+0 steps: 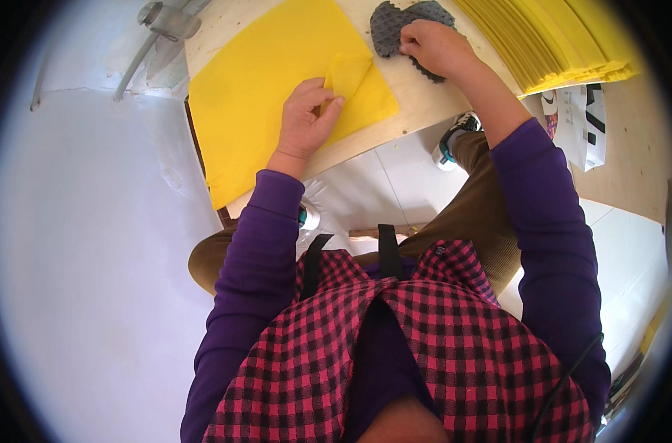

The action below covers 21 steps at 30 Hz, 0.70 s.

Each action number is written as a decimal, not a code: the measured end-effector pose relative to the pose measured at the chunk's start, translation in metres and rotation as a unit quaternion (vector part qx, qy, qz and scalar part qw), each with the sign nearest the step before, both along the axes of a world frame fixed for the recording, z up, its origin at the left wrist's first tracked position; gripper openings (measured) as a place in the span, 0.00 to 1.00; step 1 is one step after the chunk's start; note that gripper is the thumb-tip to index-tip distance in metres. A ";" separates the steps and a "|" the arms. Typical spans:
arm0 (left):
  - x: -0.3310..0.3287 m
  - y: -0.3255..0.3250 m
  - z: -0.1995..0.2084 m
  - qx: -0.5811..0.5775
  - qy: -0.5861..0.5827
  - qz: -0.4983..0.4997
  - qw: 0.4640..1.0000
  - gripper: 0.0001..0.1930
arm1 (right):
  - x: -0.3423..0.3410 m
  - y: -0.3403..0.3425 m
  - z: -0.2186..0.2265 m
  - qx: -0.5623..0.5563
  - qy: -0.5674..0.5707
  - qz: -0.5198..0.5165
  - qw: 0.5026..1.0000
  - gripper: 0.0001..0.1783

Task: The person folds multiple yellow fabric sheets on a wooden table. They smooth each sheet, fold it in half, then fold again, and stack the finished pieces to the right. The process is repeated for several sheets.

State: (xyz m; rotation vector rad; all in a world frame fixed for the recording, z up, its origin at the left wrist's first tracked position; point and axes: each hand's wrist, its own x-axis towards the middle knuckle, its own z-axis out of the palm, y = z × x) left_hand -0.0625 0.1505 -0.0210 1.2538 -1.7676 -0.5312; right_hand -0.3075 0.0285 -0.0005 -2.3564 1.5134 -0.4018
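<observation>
- Yellow cloth (258, 74) lies flat on the worktop (417, 103), mostly left of and beyond the left hand (306, 122); its far end leaves view, so its long axis is unclear.
- The left grip is narrow, pinching a turned-up flap near the cloth's right corner.
- Right hand (441, 50), fingers bunched, touches the grey pad (386, 31) just right of the cloth; whether it pinches, I cannot tell.
- Yellow stack (550, 37) sits further right; pale wall (84, 221) left, tiled floor (358, 192) below.
</observation>
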 end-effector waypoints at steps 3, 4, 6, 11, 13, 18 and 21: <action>0.001 0.000 0.000 0.010 0.006 0.000 1.000 0.05 | 0.002 -0.002 0.000 -0.018 -0.035 -0.013 0.999 0.08; 0.001 0.000 0.000 0.004 0.006 -0.001 1.000 0.05 | 0.000 -0.002 0.002 -0.002 -0.061 -0.001 0.998 0.08; 0.002 -0.001 -0.001 0.002 0.004 0.002 1.000 0.05 | -0.002 0.000 0.006 0.065 -0.135 0.059 0.987 0.06; 0.002 -0.002 -0.002 0.000 -0.001 -0.005 1.000 0.05 | 0.006 0.025 0.007 0.165 -0.234 0.234 0.929 0.06; 0.002 -0.002 -0.002 -0.002 -0.001 -0.007 1.000 0.05 | 0.011 0.029 0.007 0.182 -0.185 0.239 0.936 0.07; 0.005 -0.002 -0.005 -0.002 -0.013 -0.018 1.000 0.04 | 0.018 0.028 0.005 0.216 -0.171 0.228 0.934 0.07; 0.005 -0.002 -0.006 0.000 -0.006 -0.019 1.000 0.04 | 0.018 0.028 0.004 0.207 -0.171 0.223 0.937 0.06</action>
